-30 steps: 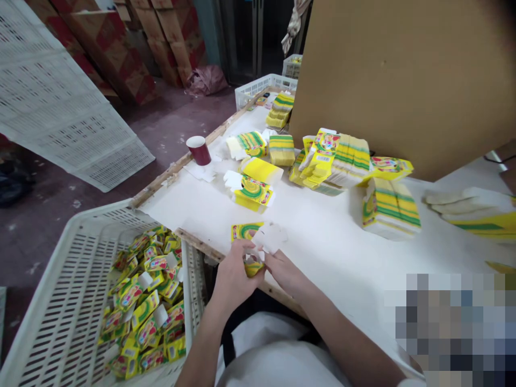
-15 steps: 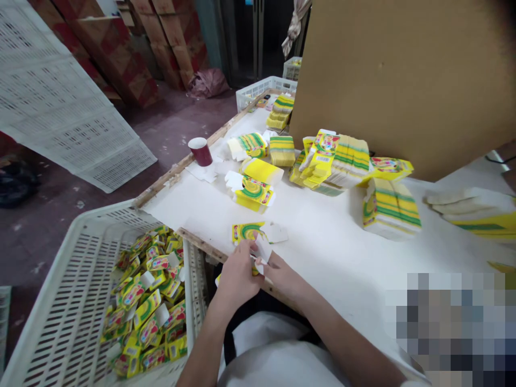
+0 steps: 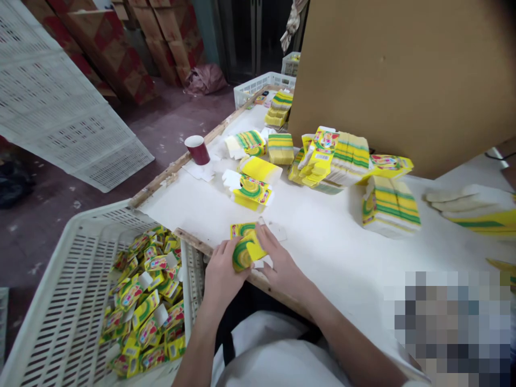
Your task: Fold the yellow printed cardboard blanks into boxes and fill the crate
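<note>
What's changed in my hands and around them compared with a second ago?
The small carton has turned: its yellow-and-green printed side now faces up where white flaps showed before. Your left hand and right hand both still hold it; nothing was let go. The maroon cup and white crate stayed put.

I can read no words; the colourful lettering on the yellow boxes (image 3: 147, 332) is too blurred. One stacked box (image 3: 325, 142) carries a barcode (image 3: 321, 157).
</note>
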Motion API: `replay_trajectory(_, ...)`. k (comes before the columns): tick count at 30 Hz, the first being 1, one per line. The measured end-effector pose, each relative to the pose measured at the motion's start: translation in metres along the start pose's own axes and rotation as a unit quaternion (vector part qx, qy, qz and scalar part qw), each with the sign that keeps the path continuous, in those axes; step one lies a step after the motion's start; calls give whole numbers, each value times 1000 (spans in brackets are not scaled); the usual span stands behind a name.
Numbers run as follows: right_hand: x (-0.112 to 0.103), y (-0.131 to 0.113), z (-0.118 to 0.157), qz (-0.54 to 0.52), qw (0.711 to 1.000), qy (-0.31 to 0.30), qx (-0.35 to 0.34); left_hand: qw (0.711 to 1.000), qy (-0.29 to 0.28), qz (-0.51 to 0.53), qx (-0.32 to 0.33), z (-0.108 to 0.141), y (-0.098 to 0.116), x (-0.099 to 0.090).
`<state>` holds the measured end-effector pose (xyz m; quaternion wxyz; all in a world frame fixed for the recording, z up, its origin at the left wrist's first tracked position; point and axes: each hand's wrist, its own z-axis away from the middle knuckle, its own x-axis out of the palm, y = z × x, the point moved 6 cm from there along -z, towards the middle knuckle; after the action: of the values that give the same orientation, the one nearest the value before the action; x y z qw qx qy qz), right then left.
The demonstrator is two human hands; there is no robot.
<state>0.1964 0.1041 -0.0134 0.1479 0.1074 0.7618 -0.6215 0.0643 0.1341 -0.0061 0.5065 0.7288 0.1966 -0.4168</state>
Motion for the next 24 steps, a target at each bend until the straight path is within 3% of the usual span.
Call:
replay_trajectory(4, 1, -2, -1, 111, 991, -68, -22, 1000, -1, -21, 7, -2, -1, -6)
replay_trajectory(8, -10, -2, -4, 103, 990, -81, -52, 1000, -23, 6, 21, -3, 0, -8)
replay_trajectory(11, -12, -5, -6, 66, 993, -68, -66, 999, -25, 5, 21, -3, 3, -8)
replay_trajectory(16, 0, -5, -7, 36, 999, 9, -21, 1000, 5, -29, -8, -3, 4, -14)
replay_trajectory(24, -4, -16, -12, 73, 994, -51, -65, 1000, 1, 22, -1, -1, -1, -21)
